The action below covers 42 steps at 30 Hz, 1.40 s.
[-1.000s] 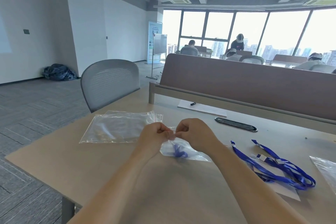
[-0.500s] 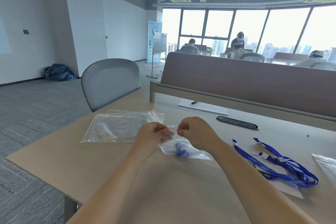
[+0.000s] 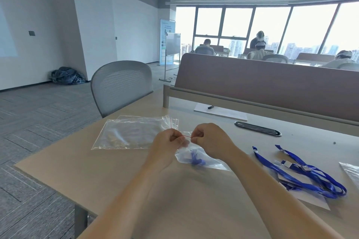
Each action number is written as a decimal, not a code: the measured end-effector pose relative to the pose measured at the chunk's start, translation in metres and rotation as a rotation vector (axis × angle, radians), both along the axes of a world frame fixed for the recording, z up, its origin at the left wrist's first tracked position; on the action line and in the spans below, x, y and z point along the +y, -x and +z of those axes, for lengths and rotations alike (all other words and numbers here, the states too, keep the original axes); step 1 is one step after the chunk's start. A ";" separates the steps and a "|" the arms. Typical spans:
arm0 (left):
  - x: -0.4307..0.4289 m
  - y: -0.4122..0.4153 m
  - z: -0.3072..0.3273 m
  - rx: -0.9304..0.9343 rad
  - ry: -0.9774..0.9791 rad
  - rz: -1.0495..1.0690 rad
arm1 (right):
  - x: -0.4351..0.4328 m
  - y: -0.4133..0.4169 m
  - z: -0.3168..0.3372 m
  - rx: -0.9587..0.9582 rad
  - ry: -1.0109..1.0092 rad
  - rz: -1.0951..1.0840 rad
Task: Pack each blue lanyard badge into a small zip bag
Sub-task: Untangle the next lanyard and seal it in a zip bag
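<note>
Blue lanyard (image 3: 196, 159) in small zip bag (image 3: 211, 164); left hand (image 3: 167, 146), right hand (image 3: 211, 141) grip pinching its seal (image 3: 187, 137). Loose lanyards (image 3: 303, 176) right of bag unpacked.

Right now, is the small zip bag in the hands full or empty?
Full: a bunched blue lanyard shows through the clear plastic of the small zip bag.

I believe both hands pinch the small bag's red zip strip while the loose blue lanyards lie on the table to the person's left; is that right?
No: the head view shows the loose blue lanyards on the table to the person's right; the left hand and right hand pinch the small bag by its red zip strip.
</note>
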<state>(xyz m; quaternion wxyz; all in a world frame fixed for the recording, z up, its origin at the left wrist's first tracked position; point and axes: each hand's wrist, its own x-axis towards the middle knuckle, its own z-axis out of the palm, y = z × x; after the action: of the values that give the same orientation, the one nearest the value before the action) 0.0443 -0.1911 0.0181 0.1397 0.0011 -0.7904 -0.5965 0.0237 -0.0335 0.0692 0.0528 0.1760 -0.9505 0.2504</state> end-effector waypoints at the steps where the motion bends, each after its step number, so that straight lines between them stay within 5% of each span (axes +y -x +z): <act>1: 0.000 -0.001 0.000 -0.005 -0.006 -0.010 | 0.000 0.000 -0.001 -0.001 -0.015 0.004; 42: 0.010 0.003 -0.011 -0.012 -0.077 -0.079 | 0.004 0.004 -0.013 -0.068 -0.013 0.078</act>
<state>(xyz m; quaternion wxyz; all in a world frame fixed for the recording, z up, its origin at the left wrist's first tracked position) 0.0417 -0.1810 0.0074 0.1111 -0.0212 -0.7672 -0.6313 0.0199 -0.0294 0.0566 0.0096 0.2047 -0.9459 0.2517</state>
